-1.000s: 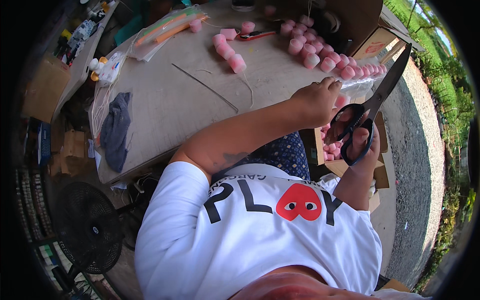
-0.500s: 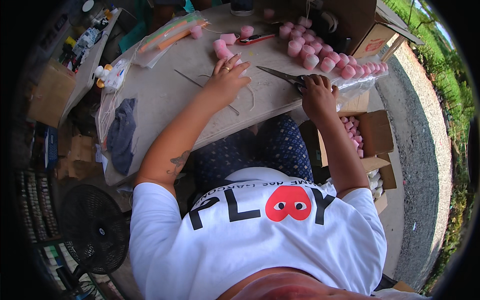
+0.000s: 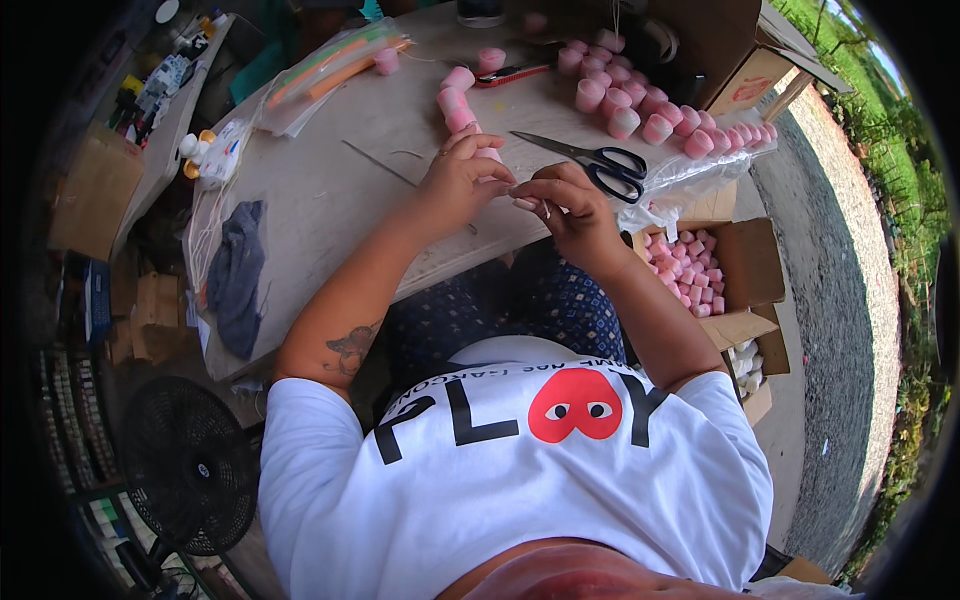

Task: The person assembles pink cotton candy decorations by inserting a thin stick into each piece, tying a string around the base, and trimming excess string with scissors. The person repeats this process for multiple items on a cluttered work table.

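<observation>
My left hand (image 3: 462, 185) and my right hand (image 3: 575, 215) meet fingertip to fingertip over the table's near edge. Both are pinched closed on a thin pale string, mostly hidden by the fingers. From beside my left fingers a short row of pink cup-shaped pieces (image 3: 453, 101) runs away across the table. Just beyond my right hand lie black-handled scissors (image 3: 612, 172), blades slightly apart and pointing left, touched by neither hand. A long thin metal rod (image 3: 380, 164) rests left of my left hand, partly behind the forearm.
Many more pink pieces (image 3: 623, 122) stand at the table's far right, beside a cardboard box (image 3: 745, 85). A red cutter (image 3: 510, 75) lies at the back. An open carton (image 3: 752, 262) of pink pieces sits below right. A grey cloth (image 3: 238, 280) hangs at the left edge; a black fan (image 3: 190, 465) stands below.
My right hand has let go of the scissors and moved left and nearer to my left hand. My left hand has come off the pink pieces toward me; both now pinch the string.
</observation>
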`<state>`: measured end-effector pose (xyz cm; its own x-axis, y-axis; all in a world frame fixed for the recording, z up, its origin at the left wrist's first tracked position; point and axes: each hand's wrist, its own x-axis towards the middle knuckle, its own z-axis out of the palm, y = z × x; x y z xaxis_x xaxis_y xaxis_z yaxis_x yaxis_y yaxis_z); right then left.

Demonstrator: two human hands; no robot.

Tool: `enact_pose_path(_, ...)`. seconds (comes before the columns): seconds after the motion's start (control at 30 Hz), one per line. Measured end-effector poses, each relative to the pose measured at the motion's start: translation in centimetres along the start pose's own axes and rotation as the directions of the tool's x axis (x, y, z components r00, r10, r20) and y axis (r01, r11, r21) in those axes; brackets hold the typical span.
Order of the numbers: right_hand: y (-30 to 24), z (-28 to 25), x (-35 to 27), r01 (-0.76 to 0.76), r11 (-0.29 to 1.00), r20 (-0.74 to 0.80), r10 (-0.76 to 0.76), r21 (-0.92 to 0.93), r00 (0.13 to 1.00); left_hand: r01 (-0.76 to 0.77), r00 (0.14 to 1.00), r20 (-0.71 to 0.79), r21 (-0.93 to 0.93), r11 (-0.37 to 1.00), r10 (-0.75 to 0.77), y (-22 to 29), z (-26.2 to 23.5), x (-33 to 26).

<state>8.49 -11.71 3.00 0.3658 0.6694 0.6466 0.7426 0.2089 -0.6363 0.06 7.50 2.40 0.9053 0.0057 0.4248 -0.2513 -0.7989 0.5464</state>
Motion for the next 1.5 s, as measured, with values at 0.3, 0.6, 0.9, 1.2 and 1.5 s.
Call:
enact_pose_path(0.3,-5.1,-2.7,-3.0,-0.115,0.961,0.103,0.144,-0.25,0.984,-0.236,0.964,-0.184,-0.255,0.938,0.193,8.4,0.9,-3.8)
enact_pose_path(0.6,-5.6,-2.4,-3.8,-0.143,0.942,0.085,0.176,-0.305,0.981,-0.372,0.853,-0.417,-0.068,0.926,0.313,9.3,2.7,-3.1)
enact_pose_path(0.9,-6.6,-2.6,-2.9,-0.278,0.951,0.057,0.288,-0.133,0.956,-0.161,0.934,-0.358,-0.415,0.895,0.002,8.3,2.9,-3.9)
enact_pose_path(1.2,-5.1,-1.4,-3.1,-0.238,0.968,-0.024,0.24,0.077,0.97,-0.123,0.956,-0.246,-0.832,0.541,-0.161,8.5,2.5,-3.4)
enact_pose_path(1.5,-5.4,-1.1,-3.5,-0.449,0.7,0.083,0.49,0.555,0.868,-0.211,0.937,-0.346,-0.677,0.705,-0.052,7.5,3.4,-3.4)
